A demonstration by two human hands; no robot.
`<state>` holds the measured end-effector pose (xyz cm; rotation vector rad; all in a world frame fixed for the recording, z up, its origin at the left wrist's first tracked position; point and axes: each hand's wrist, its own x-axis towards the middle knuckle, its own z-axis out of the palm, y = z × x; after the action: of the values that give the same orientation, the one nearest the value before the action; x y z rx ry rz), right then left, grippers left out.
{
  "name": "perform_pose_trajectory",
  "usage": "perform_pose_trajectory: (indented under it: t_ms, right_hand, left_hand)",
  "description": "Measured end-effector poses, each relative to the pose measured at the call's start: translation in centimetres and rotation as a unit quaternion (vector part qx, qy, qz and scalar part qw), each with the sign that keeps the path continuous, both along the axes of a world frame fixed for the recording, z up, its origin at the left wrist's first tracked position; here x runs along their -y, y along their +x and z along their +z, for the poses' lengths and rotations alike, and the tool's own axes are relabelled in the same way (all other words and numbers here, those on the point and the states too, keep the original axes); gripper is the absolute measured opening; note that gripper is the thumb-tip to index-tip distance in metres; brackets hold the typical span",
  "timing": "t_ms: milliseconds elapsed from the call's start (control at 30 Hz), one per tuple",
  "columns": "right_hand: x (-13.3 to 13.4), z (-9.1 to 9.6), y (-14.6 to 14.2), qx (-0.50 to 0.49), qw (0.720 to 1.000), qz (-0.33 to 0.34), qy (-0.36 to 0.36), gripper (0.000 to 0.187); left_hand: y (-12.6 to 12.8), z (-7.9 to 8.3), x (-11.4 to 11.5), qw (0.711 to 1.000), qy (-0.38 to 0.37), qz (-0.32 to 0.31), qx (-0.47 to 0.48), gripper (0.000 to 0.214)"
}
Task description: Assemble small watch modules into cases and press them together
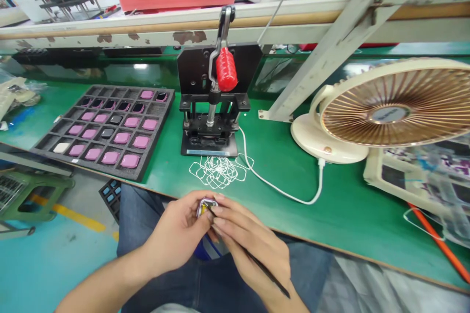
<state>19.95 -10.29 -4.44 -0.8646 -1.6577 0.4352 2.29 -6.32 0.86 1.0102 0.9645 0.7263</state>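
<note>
My left hand [183,227] grips a small watch case [202,204] with a purple rim and a yellow patch inside, held over my lap at the bench edge. In my right hand [253,239] is a thin black tweezers-like tool [266,272], its tip at the inside of the case. Fingers of both hands hide most of the case. Just beyond them on the green bench lies a tangle of thin white ring gaskets [219,171]. Behind that stands a black toggle press [211,127] with a red handle [226,69].
A dark foam tray [154,154] at left holds several pink, black and white watch cases. At right, a cream fan [396,115] has a white cable [282,194] running across the bench. A slanted metal post [323,54] and a cluttered bin [382,176] stand nearby.
</note>
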Motion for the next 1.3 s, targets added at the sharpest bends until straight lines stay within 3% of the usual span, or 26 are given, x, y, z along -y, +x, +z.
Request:
perform_pose_trajectory:
  t_ms: [233, 333, 467, 600, 800, 900, 1000, 1100, 1200, 1300]
  right_hand:
    - [0.3, -1.8, -0.5, -0.005, 0.999, -0.020, 0.028, 0.052]
    - [0.2, -2.1, -0.8, -0.032, 0.997, -0.063, 0.042, 0.052]
    - [-0.4, -1.3, -0.8, -0.083, 0.984, -0.154, 0.023, 0.045]
    - [-2.4, -0.1, -0.1, -0.089, 0.969, -0.231, -0.002, 0.034]
    - [-4.5, 0.7, 1.4, -0.061, 0.970, -0.232, -0.045, 0.014]
    - [-3.4, 0.7, 2.0, -0.072, 0.971, -0.214, -0.078, 0.011]
    - [-1.5, 0.6, 2.5, -0.083, 0.970, -0.199, -0.113, 0.020]
    - [0.8, 0.9, 2.7, -0.074, 0.961, -0.241, -0.118, 0.020]
    - [3.2, 2.3, 3.3, 0.001, 0.947, -0.294, -0.128, 0.013]
    - [5.1, 4.0, 5.8, 0.101, 0.921, -0.335, -0.170, 0.016]
  left_hand:
    - [-0.2, -0.8, -0.4, 0.996, -0.052, 0.019, 0.069, 0.033]
    - [-0.5, -1.0, -0.9, 0.986, -0.098, 0.010, 0.135, 0.037]
    - [-0.5, -1.0, -2.2, 0.971, -0.145, 0.034, 0.187, 0.033]
    - [-0.3, -1.3, -3.8, 0.976, -0.139, 0.084, 0.148, 0.038]
    - [-0.9, -1.2, -4.6, 0.974, -0.132, 0.099, 0.158, 0.039]
    - [-1.4, -1.2, -4.3, 0.968, -0.132, 0.084, 0.197, 0.046]
    - [-1.6, -1.3, -4.1, 0.965, -0.139, 0.067, 0.211, 0.049]
    - [-1.5, -1.0, -3.3, 0.964, -0.161, 0.063, 0.200, 0.050]
    - [-1.6, -0.5, -2.0, 0.966, -0.182, 0.088, 0.162, 0.051]
    - [-2.0, -1.4, -1.2, 0.966, -0.210, 0.108, 0.107, 0.048]
